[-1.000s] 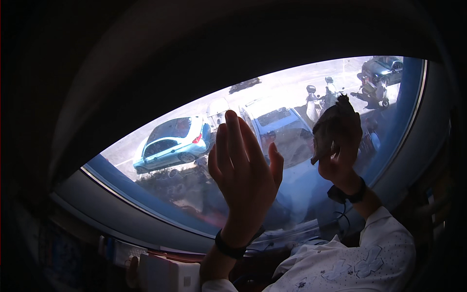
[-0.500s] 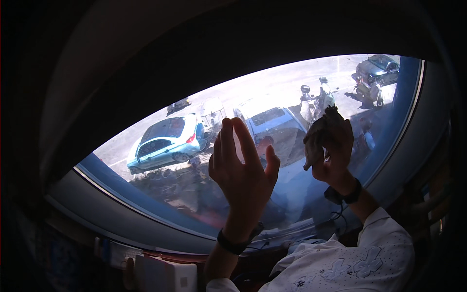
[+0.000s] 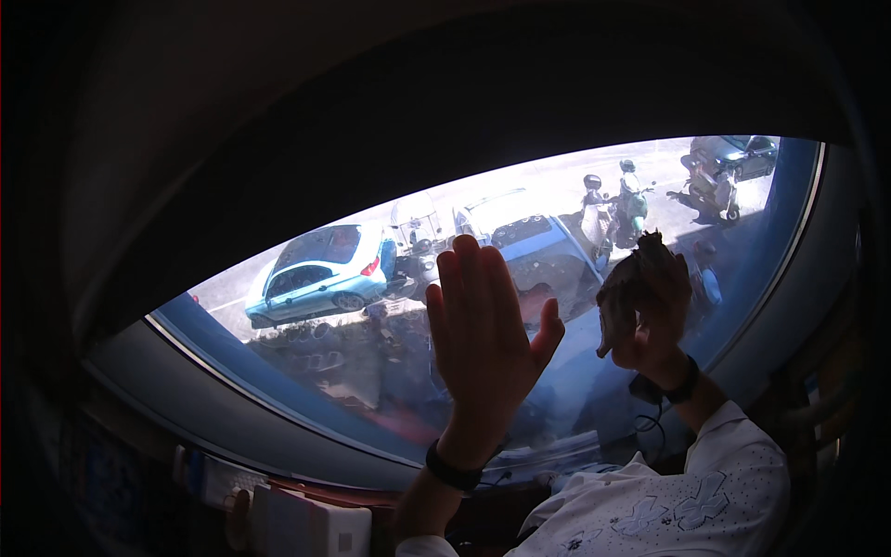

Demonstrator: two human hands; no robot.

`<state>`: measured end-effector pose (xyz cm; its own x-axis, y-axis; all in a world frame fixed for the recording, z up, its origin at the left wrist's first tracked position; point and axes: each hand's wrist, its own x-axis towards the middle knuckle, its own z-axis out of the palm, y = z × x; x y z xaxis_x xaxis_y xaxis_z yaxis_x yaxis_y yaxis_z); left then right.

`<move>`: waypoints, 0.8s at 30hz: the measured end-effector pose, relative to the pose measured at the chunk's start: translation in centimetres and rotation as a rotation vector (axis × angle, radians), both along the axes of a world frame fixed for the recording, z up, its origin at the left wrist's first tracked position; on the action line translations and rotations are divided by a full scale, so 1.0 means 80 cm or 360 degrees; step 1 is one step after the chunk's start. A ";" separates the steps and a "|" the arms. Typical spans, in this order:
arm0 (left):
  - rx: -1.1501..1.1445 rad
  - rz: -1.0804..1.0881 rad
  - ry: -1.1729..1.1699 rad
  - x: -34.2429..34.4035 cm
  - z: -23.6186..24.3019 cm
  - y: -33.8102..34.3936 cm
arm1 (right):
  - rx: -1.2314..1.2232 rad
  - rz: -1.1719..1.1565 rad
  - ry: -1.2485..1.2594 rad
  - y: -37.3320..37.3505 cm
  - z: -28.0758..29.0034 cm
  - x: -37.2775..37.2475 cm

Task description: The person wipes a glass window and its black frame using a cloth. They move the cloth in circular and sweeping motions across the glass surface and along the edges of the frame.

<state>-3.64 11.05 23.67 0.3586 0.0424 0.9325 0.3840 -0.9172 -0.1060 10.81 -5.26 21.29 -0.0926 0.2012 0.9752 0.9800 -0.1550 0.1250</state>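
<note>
My left hand [image 3: 489, 339] is raised in front of a large window pane [image 3: 390, 390], its fingers stretched straight and the thumb standing apart. Nothing is in it, and whether the palm touches the glass I cannot tell. To its right, my right hand [image 3: 667, 325] grips a crumpled grey cloth [image 3: 620, 302] up at the pane. The cloth bunches above the fingers, and one end hangs down beside the thumb. Dark bands circle both wrists, and a thin black cord dangles by the right one.
A pale metal strip [image 3: 269, 395] edges the window's lower side. Below it at the left stands a white box [image 3: 311, 524] near dim clutter. Beyond the glass are a light blue car [image 3: 320, 277], a blue vehicle, parked scooters [image 3: 634, 200] and a dark car [image 3: 733, 153].
My left hand has shifted right, its fingers now closer together. My right hand and the cloth sit slightly farther right and lower in the picture; the view outside has dropped a little too.
</note>
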 end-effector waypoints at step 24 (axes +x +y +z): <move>-0.0111 -0.0133 -0.0345 0.040 0.009 -0.021 | -0.0085 -0.0071 -0.0029 -0.004 0.015 -0.005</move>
